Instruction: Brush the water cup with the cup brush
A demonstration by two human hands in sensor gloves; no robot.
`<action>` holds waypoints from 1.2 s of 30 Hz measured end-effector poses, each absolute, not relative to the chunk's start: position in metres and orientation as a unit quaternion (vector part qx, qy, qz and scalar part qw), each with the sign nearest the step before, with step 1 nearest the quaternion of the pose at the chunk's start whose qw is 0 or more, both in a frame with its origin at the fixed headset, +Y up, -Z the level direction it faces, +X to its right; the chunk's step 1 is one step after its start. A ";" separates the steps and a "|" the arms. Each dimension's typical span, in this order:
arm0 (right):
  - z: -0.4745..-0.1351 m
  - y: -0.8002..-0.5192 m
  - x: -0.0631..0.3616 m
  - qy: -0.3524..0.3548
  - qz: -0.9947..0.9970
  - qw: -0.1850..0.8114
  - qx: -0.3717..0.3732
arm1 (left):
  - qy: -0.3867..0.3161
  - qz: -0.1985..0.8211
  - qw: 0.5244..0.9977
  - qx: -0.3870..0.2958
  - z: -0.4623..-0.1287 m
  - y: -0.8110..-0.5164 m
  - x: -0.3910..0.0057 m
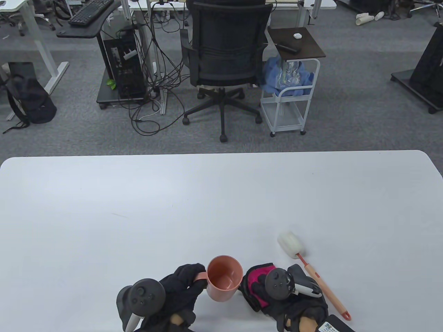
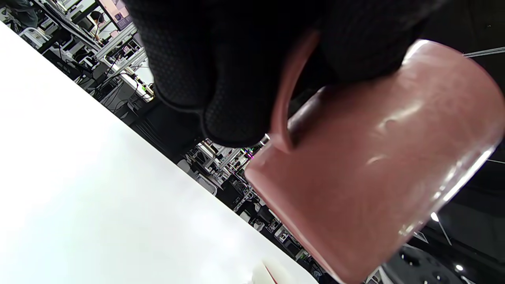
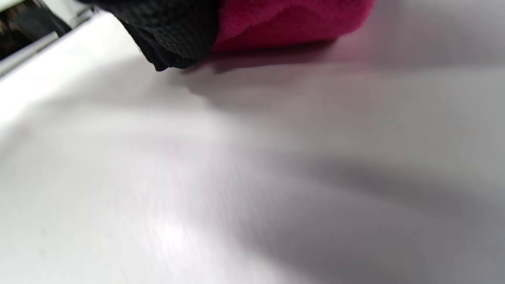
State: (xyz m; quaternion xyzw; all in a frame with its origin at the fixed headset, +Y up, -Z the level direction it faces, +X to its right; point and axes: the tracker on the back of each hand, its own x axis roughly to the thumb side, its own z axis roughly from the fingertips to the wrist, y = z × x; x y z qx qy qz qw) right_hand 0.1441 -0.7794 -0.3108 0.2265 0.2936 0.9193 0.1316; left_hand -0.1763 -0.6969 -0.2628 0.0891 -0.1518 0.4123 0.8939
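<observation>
A pink water cup is held by its handle in my left hand, tilted, with its mouth facing up toward the table view. In the left wrist view my gloved fingers wrap the handle and the cup hangs above the white table. The cup brush, with a white sponge head and an orange handle, lies on the table just right of my right hand. That hand rests on the table right of the cup and holds nothing. Its fingers touch the tabletop in the right wrist view.
The white table stretches far ahead and to both sides. Beyond its far edge stand an office chair and a small white cart on the carpet.
</observation>
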 end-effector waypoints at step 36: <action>-0.305 -0.736 0.127 0.171 0.628 0.693 0.310 | -0.150 0.493 0.854 0.072 -0.266 -0.704 -0.181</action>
